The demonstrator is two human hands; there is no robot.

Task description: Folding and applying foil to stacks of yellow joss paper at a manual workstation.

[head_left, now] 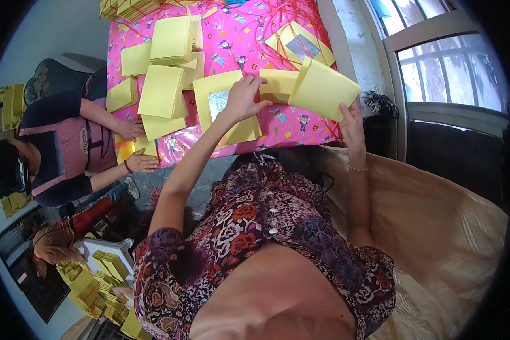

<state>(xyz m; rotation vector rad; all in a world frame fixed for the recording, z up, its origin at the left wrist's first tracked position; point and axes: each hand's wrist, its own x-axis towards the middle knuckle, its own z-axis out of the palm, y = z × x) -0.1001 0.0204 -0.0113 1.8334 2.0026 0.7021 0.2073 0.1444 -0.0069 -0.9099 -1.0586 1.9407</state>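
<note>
A pink-patterned counter carries everything here, with a co-worker at its left edge, both hands on a yellow sheet by the near left corner. Stacks of folded yellow paper spread along the left half. Red strings tangle across the far right corner, partly over a silver-patched sheet near the right edge. Another yellow sheet with a silver patch lies mid-counter, close to the near edge. The yellow packet is tilted above the right edge, its lower right corner pinched between thumb and fingers of the right hand. Left of it stands a smaller folded piece. The left hand is half open, thumb spread, fingertips at that piece's left edge; whether it grips, I cannot tell. A thin bracelet circles the right wrist.
</note>
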